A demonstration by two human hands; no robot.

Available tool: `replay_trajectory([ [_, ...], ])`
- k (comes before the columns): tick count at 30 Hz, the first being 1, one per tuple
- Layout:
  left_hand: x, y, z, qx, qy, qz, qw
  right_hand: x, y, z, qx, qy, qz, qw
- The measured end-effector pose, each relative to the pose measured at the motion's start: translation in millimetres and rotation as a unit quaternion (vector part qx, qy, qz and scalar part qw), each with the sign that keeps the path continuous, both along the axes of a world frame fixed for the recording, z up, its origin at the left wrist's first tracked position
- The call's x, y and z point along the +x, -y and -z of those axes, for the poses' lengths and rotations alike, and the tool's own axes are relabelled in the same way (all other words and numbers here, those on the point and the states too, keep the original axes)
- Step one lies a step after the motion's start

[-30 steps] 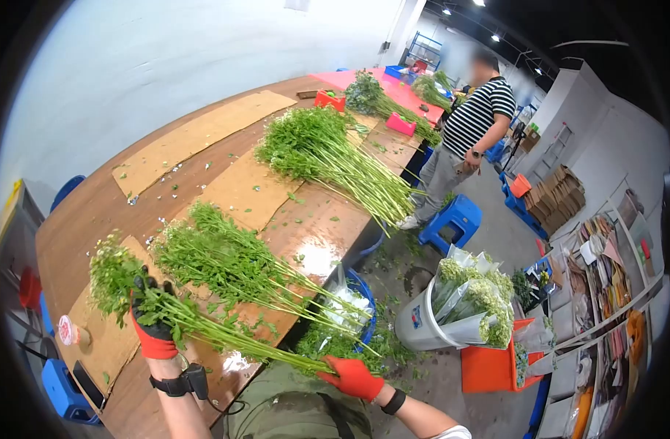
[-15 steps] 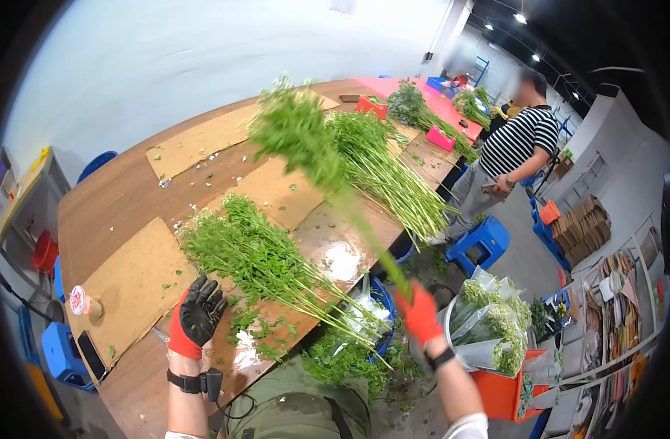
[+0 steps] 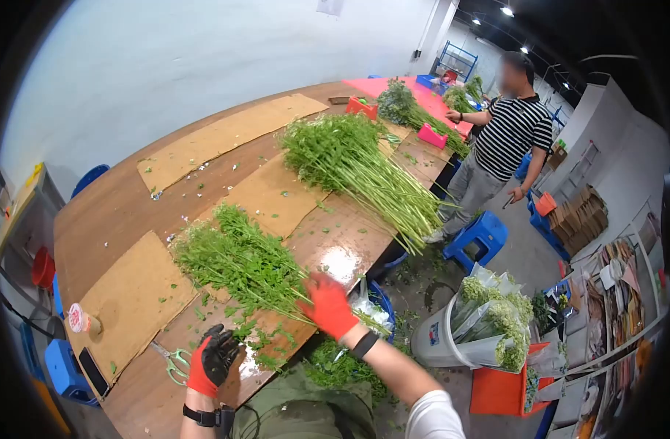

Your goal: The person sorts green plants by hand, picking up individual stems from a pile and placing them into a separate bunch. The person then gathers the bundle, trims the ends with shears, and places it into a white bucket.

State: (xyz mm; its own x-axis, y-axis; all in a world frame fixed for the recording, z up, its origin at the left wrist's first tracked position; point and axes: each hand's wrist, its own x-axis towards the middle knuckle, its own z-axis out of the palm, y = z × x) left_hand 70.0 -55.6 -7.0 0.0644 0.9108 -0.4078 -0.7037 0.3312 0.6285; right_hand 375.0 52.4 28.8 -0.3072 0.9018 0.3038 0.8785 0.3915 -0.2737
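Observation:
My right hand (image 3: 329, 306), in a red glove, lies over the stems of the nearer bunch of leafy green stalks (image 3: 240, 260); motion smears its fingers, so I cannot tell whether they grip. My left hand (image 3: 212, 364), in a red glove with a black palm, is open and holds nothing, with fingers loosely bent. It hovers near the table's front edge, beside loose leaves. Green-handled scissors (image 3: 177, 364) lie just left of it. Farther back, a larger bunch of green stalks (image 3: 357, 164) rests with its stems toward the right edge.
Cardboard sheets (image 3: 130, 304), a lidded cup (image 3: 82, 320) and a phone (image 3: 93, 371) lie on the wooden table (image 3: 115, 212). A white bucket of wrapped flowers (image 3: 437, 336) and a blue stool (image 3: 479, 240) stand at right. A person (image 3: 514, 128) in a striped shirt stands beyond.
The stalks my right hand was swinging are out of it, and the hand has moved left onto the nearer bunch. My left hand has moved slightly down and right, uncovering the scissors.

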Motion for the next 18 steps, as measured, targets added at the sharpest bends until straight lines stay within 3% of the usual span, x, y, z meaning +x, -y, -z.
replay_trajectory([
  [3,-6,2,58,0.038,0.015,0.05,0.998,-18,23,40,-0.026,0.038,0.023,0.999],
  [4,2,4,43,0.003,-0.007,0.04,0.999,-20,28,54,-0.031,0.067,0.036,0.997],
  [7,4,0,59,-0.094,0.027,0.008,0.995,-21,34,83,0.012,0.063,0.043,0.997],
  [18,4,1,58,-0.095,-0.014,0.02,0.995,-22,35,91,0.001,0.066,0.067,0.996],
])
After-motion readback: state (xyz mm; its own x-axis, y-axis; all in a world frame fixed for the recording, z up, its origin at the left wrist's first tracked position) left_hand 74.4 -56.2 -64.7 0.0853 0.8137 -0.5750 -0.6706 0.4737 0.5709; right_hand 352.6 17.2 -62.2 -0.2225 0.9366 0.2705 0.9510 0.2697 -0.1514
